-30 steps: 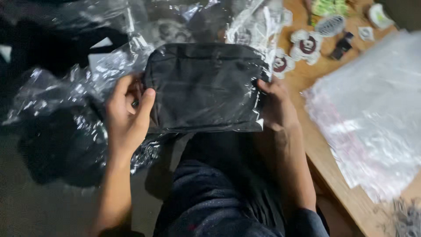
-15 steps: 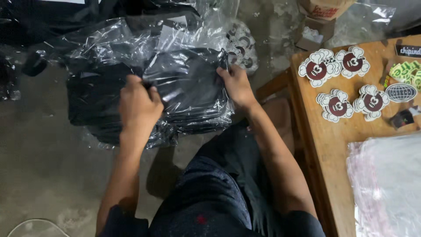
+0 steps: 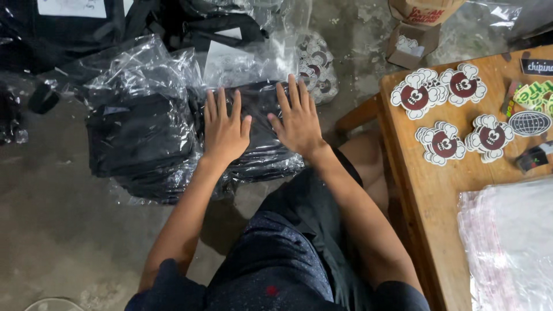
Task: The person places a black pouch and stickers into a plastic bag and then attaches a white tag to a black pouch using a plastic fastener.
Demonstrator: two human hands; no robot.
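Both hands flat on a bagged black pouch, floor level.

Left hand and right hand rest palm-down, fingers spread, each grip open, on the plastic-wrapped black pouch. The pouch tops a stack on the concrete floor, beside another bagged stack. Round stickers lie on the wooden desk.

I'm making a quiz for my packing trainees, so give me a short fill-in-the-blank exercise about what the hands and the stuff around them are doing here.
1. Both hands, left hand and right hand, lie flat with fingers ____ on the black pouch in clear plastic wrap.
2. The stack of wrapped black pouches lies on the concrete ____.
3. The round red-and-white cartoon stickers lie on the ____ table.
4. The small brown cardboard box stands on the floor, its flap ____.

Missing words: spread; floor; wooden; open
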